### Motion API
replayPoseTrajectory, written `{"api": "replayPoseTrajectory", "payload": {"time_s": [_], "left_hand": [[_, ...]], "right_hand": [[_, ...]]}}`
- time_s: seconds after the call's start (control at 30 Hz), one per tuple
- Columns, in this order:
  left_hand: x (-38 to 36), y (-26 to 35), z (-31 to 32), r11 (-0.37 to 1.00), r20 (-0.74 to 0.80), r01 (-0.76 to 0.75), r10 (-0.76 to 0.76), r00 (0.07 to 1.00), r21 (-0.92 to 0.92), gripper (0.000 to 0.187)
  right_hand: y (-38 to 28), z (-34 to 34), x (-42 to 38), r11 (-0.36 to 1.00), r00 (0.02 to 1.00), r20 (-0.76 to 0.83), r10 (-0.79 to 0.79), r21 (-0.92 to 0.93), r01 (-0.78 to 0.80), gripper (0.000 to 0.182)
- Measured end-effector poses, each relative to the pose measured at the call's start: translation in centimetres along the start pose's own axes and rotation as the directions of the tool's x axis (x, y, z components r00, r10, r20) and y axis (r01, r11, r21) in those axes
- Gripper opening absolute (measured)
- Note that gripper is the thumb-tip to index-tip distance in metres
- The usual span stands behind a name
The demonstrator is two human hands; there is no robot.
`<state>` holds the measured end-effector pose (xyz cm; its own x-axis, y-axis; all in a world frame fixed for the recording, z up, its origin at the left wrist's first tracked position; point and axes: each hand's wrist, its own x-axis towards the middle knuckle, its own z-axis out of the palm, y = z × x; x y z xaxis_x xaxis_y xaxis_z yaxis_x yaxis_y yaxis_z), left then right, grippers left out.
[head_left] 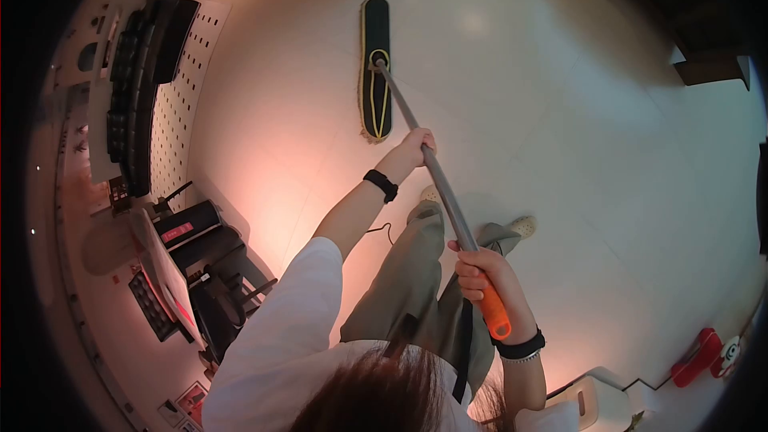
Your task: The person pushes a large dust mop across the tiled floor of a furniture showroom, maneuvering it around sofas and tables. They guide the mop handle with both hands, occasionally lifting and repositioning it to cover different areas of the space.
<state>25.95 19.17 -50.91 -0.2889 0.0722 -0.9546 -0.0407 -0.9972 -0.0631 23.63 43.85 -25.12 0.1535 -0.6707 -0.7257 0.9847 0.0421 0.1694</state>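
exposure: moderate, indoor, centre well lit, edges dim
light source: overhead; soft bright patch on the glossy pale tiled floor (pixel 560 112) near the top centre
colour cast: warm pink-orange glow on floor at left and lower right
shadows: soft, faint beside the flat dark mop head with yellow trim (pixel 375 64); dark under furniture top right
distortion: strong fisheye, black vignette ring, left wall bent into a curve
focus: centre sharp; brown hair at bottom edge blurred; rim detail smeared

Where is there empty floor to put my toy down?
The floor is bare right of the mop head, out to the dark furniture. Bare too between mop head and pegboard. It is crowded on the left by the black machines.
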Motion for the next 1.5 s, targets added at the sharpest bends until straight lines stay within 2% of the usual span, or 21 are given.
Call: {"api": "replayPoseTrajectory", "payload": {"time_s": [0.17,0.23,0.3,0.4,0.43,0.53,0.67,0.73,0.83,0.9,0.93,0.97,1.03,1.07,1.1,1.13,1.17,1.2,1.27,1.33,1.5], "left_hand": [[2.8,-17.2,9.9,0.994,0.026,0.009,-0.012,1.000,0.106,0.018],[3.4,-25.7,13.7,0.974,-0.026,-0.055,0.062,0.998,0.222,0.015],[4.4,-33.5,16.1,0.958,-0.042,-0.067,0.082,0.996,0.280,0.013],[4.1,-42.3,19.2,0.932,-0.080,0.092,-0.068,0.994,0.352,0.012],[4.5,-44.4,19.8,0.930,-0.081,0.169,-0.151,0.985,0.325,0.013],[3.4,-48.4,21.6,0.886,-0.101,0.208,-0.182,0.978,0.415,0.015],[-0.2,-49.1,23.2,0.791,-0.133,0.184,-0.130,0.982,0.583,0.016],[-1.8,-47.9,23.5,0.781,-0.130,0.181,-0.128,0.983,0.597,0.016],[-4.6,-43.1,22.4,0.787,-0.143,0.126,-0.048,0.988,0.604,0.017],[-5.5,-38.1,22.3,0.853,-0.146,0.123,-0.055,0.988,0.508,0.016],[-5.2,-35.1,22.2,0.861,-0.144,0.099,-0.030,0.989,0.498,0.016],[-4.6,-32.0,22.0,0.868,-0.147,0.082,-0.011,0.989,0.490,0.017],[-2.6,-24.6,21.4,0.906,-0.147,0.091,-0.032,0.989,0.413,0.019],[-2.4,-20.8,21.5,0.929,-0.126,0.075,-0.031,0.992,0.362,0.022],[-1.9,-17.1,21.8,0.883,-0.151,-0.024,0.107,0.983,0.468,0.024],[-0.2,-12.5,21.4,0.936,-0.162,0.069,-0.013,0.987,0.345,0.025],[1.3,-8.3,21.0,0.924,-0.138,0.059,-0.006,0.990,0.378,0.026],[3.0,-4.0,20.8,0.965,-0.202,0.100,-0.051,0.978,0.241,0.025],[6.5,5.3,19.2,0.918,-0.116,0.033,0.014,0.993,0.396,0.023],[8.0,12.5,19.3,0.895,-0.112,-0.005,0.062,0.992,0.447,0.022],[4.7,14.0,23.0,0.864,-0.088,-0.141,0.208,0.974,0.484,0.021]], "right_hand": [[-3.8,-7.7,-13.3,0.974,0.995,-0.071,-0.074,0.210,0.087,0.023],[-5.0,-11.1,-19.2,0.961,0.982,-0.144,-0.125,0.227,0.156,0.024],[-5.6,-14.4,-24.3,0.959,0.972,-0.186,-0.143,0.218,0.183,0.023],[-5.8,-17.0,-29.8,0.980,0.922,-0.354,-0.160,0.054,0.191,0.026],[-6.1,-17.0,-31.1,0.985,0.916,-0.366,-0.164,-0.013,0.171,0.027],[-6.0,-16.8,-33.0,0.990,0.880,-0.453,-0.139,-0.045,0.134,0.026],[-4.5,-16.7,-34.5,0.995,0.893,-0.445,-0.065,0.034,0.090,0.026],[-4.7,-15.3,-34.5,0.997,0.866,-0.498,-0.054,0.019,0.074,0.025],[-4.3,-12.5,-34.3,0.984,0.934,-0.311,-0.176,-0.084,0.157,0.039],[-4.7,-11.1,-32.0,0.972,0.952,-0.210,-0.222,-0.125,0.199,0.034],[-5.3,-11.0,-29.8,0.989,0.964,-0.238,-0.117,-0.116,0.091,0.028],[-6.0,-10.7,-27.5,0.995,0.963,-0.269,-0.009,-0.099,-0.018,0.024],[-9.1,-8.9,-23.0,0.998,0.998,-0.037,0.046,-0.042,-0.048,0.027],[-10.6,-7.7,-20.4,0.994,0.999,-0.004,0.050,-0.093,-0.050,0.027],[-12.0,-6.4,-17.5,0.989,0.998,0.027,0.052,-0.138,-0.047,0.026],[-13.2,-5.7,-14.1,0.986,0.997,0.066,0.034,-0.164,-0.023,0.025],[-14.3,-5.1,-10.6,0.981,0.994,0.103,0.023,-0.195,-0.002,0.024],[-15.4,-4.1,-7.0,0.975,0.993,0.117,-0.024,-0.218,0.049,0.019],[-18.3,-0.2,-1.1,0.987,0.982,0.164,-0.094,-0.117,0.114,0.008],[-20.9,3.2,3.6,0.971,0.967,0.226,-0.119,-0.178,0.161,0.008],[-24.0,7.2,5.8,0.967,0.962,0.236,-0.137,-0.178,0.181,0.014]]}}
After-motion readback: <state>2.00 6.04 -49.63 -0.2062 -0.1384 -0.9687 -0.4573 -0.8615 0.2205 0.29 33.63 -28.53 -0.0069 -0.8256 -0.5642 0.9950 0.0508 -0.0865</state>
